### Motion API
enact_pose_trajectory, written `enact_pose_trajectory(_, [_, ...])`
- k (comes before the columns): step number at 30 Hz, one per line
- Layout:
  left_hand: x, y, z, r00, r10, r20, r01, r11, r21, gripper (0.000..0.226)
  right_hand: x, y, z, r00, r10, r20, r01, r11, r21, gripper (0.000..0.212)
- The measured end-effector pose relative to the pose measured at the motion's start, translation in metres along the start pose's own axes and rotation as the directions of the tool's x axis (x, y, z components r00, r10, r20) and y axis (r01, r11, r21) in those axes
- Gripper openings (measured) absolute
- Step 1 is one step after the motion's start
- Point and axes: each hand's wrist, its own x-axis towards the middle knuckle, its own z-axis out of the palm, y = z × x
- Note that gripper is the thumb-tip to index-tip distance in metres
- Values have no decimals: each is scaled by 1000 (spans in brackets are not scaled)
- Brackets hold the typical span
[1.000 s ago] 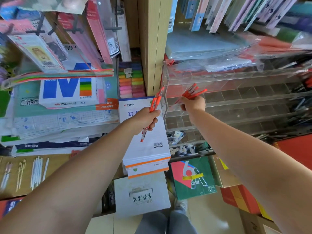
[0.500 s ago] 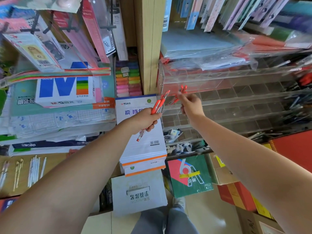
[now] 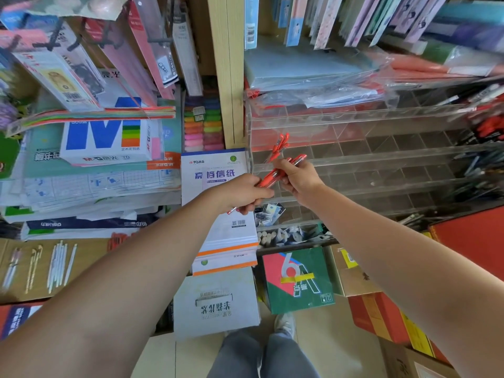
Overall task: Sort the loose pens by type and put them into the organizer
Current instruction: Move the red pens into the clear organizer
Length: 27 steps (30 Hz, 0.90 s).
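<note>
Stationery shelving (image 3: 226,77) backs a clear acrylic compartment organizer (image 3: 381,162) beyond both hands. Left hand (image 3: 240,193) and right hand (image 3: 298,180) each grip slim red plastic pens (image 3: 268,179).

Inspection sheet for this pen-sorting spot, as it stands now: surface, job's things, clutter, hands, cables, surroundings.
Surface: clear acrylic grid organizer on the shelf; most compartments look empty.
Job's things: bundle of red plastic pens between both hands; more red pens stand tilted in a left-end compartment.
Clutter: white paper pad stack; white pens on cardboard.
Grippers: left hand and right hand both grip the bundle.
Cables: nothing seen.
Surroundings: wooden shelf post; green-and-red box below.
</note>
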Motion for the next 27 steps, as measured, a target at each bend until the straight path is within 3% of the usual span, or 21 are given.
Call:
enact_pose_trajectory(2, [3,5,4,999,-5,-35,7,997,72,10,-2,2,-1,1000,10,-25,-9,999,45,22])
enact_pose_trajectory(4, [5,10,7,999,-15,-38,20,990,137,16,-7,3,-1,998,38,46,-41,996,80,21])
enact_pose_trajectory(6, [9,10,8,1000,-20,-13,22,990,140,17,-11,2,-3,990,42,138,-49,997,52,18])
enact_pose_trajectory(8, [12,11,7,1000,-4,-8,5,993,115,13,-10,-3,-8,991,16,136,-14,1000,-12,17])
enact_pose_trajectory(10, [14,11,4,998,29,-59,-23,994,106,12,-5,-11,-16,998,-36,51,38,998,-42,15])
enact_pose_trajectory(15, [33,-1,-20,935,116,-335,19,927,374,65,12,-36,-37,938,-169,-302,205,975,91,20])
enact_pose_trajectory(18, [43,-6,-27,953,169,-251,-16,857,514,78,20,-36,-31,890,-228,-394,273,960,61,25])
enact_pose_trajectory(22, [52,-9,-26,970,178,-165,-49,810,585,81,35,-21,-13,874,-282,-395,291,956,-36,26])
enact_pose_trajectory(27, [54,-12,-30,960,233,-157,-77,755,651,78,52,-11,4,874,-308,-377,236,945,-224,26])
